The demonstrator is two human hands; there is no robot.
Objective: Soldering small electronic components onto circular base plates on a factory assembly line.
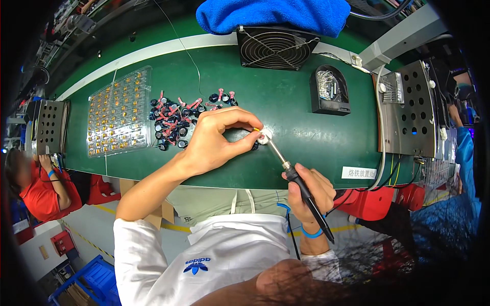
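Observation:
Over the green bench, the thumb and forefinger of my left hand (217, 135) pinch a small yellow part (256, 129). Just beside those fingertips is a small white round piece (266, 136); I cannot tell whether it is held or lying on the bench. My right hand (315, 191) is wrapped round the black handle of a soldering iron (292, 174). The iron's metal shaft slants up and left, its tip reaching the white piece. Left of my left hand lies a pile of small black round parts with pink-red wires (171, 120).
A clear plastic tray (148, 86) with rows of small yellow parts sits at left. At the back stand a black fan (275, 48) and a blue towel (270, 14). A black holder (332, 107) contains metal pieces. A perforated metal box (408, 109) borders the right side.

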